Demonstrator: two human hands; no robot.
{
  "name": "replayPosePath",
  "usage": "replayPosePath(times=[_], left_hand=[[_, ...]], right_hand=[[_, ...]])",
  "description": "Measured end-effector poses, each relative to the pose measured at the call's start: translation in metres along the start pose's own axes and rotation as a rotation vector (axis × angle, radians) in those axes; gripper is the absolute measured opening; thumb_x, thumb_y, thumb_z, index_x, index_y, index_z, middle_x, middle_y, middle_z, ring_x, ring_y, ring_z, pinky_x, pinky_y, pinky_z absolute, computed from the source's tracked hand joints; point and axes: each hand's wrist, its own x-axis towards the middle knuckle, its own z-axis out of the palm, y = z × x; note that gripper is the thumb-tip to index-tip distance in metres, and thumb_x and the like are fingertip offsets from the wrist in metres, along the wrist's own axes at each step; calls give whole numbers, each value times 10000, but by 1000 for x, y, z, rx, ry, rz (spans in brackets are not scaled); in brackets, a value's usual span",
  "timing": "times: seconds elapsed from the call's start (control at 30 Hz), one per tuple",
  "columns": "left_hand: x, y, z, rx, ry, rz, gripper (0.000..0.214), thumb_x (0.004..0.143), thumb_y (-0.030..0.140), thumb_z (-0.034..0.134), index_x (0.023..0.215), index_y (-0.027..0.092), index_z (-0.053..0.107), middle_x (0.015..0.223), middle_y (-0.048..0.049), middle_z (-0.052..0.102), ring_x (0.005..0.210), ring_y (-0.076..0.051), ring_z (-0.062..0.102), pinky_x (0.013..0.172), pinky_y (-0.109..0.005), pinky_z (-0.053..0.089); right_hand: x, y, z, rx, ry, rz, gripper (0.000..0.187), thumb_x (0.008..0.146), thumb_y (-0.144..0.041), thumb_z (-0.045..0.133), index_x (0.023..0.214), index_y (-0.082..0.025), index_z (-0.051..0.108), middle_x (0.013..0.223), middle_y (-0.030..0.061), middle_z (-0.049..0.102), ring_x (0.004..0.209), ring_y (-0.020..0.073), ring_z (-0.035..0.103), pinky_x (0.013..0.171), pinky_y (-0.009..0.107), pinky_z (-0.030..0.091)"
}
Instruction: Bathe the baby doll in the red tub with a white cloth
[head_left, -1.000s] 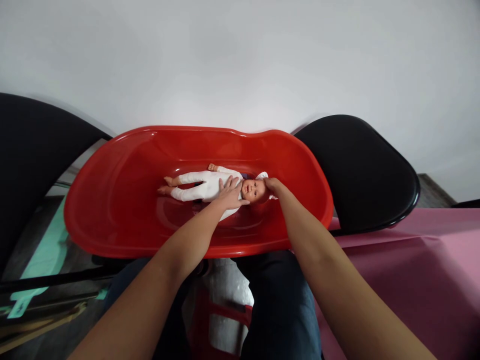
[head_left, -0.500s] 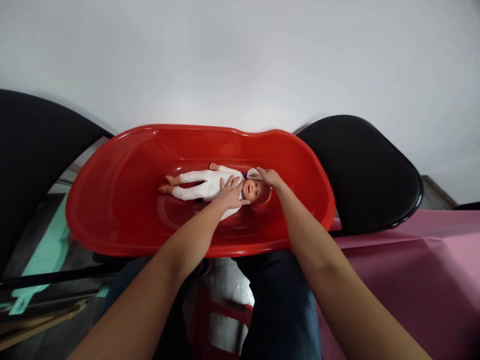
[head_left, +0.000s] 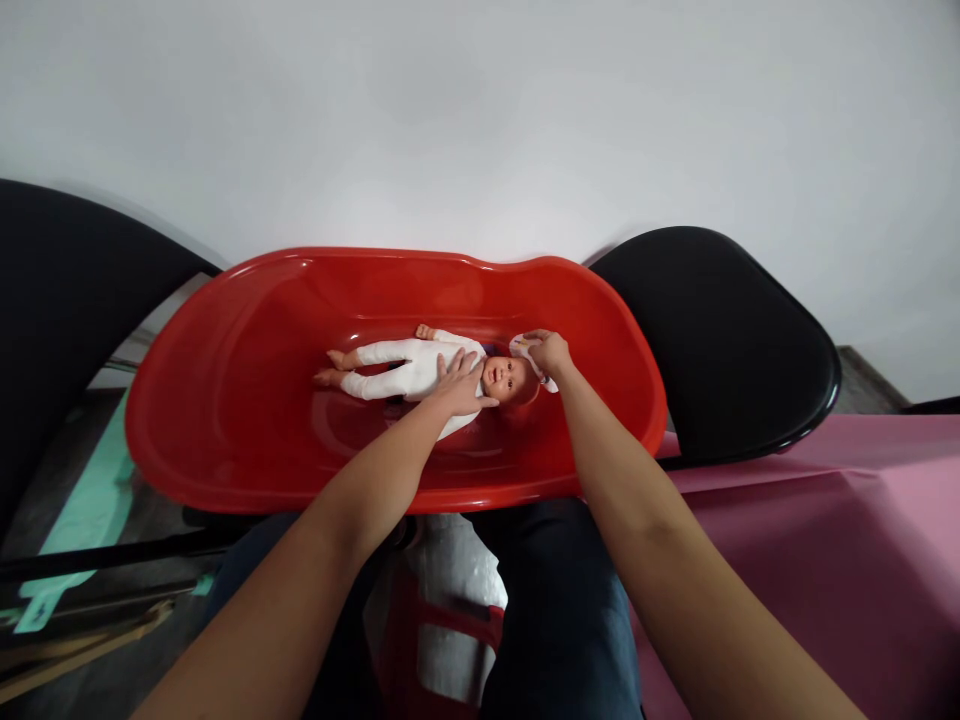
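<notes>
A baby doll (head_left: pixel 420 370) with white-clothed body lies on its back in a red baby bathtub (head_left: pixel 225 400), its head to the right and bare feet to the left. My left hand (head_left: pixel 459 385) rests on the doll's upper chest with fingers spread, the thumb near its chin. Beside the top of the doll's head, my right hand (head_left: pixel 550 352) pinches a small white cloth (head_left: pixel 519 346) with coloured marks. Part of the cloth hangs below the fingers, along the crown of the head. The doll's near arm is mostly hidden by my left forearm.
Black chairs flank the tub, one at the left (head_left: pixel 67 300) and one at the right (head_left: pixel 742 340). A pink cover (head_left: pixel 825 560) spreads at the lower right. Behind the tub stands a pale wall (head_left: pixel 480 130). A green strip (head_left: pixel 90 510) shows at the lower left.
My right hand has drawn the white cloth slightly right, from the side of the doll's head toward its crown. My left hand stays on the chest.
</notes>
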Motion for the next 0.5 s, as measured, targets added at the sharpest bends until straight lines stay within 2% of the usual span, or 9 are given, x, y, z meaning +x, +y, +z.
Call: replayPosePath(times=[0.1, 0.2, 0.3, 0.4, 0.5], left_hand=[[1, -1, 1, -3, 3, 1, 1046, 921, 781, 537, 1748, 220, 228, 1814, -115, 80, 1668, -385, -66, 1287, -703, -58], [1, -2, 2, -3, 8, -1, 1056, 912, 788, 549, 1751, 236, 222, 1815, -103, 88, 1668, -384, -69, 1290, -697, -60], [2, -3, 4, -10, 15, -1, 1077, 901, 790, 567, 1755, 246, 200, 1816, -95, 90, 1666, -391, -74, 1291, -697, -55], [1, -2, 5, -17, 13, -1, 1078, 903, 782, 570, 1755, 238, 195, 1817, -94, 83, 1666, -389, -77, 1290, -700, -56], [1, -1, 3, -13, 11, -1, 1069, 909, 765, 570, 1752, 221, 200, 1815, -98, 88, 1667, -381, -70, 1284, -713, -55]], right_hand=[[0, -6, -2, 75, -15, 95, 416, 915, -121, 611, 1302, -129, 764, 1009, 113, 779, 685, 133, 686, 623, 188, 510], [2, -4, -3, 49, -27, 177, 293, 890, -97, 636, 1128, -38, 796, 793, 104, 743, 616, 146, 649, 576, 202, 492], [4, 0, -4, 15, -95, 212, 189, 880, -118, 664, 989, -59, 807, 645, 55, 681, 580, 161, 638, 569, 220, 512], [2, 1, -5, -38, -223, 216, 181, 908, -217, 706, 990, -100, 817, 607, 46, 663, 579, 177, 659, 608, 240, 551], [-7, -1, -6, 20, -312, 217, 330, 965, -386, 699, 1105, -107, 806, 682, 100, 711, 606, 218, 693, 640, 308, 594]])
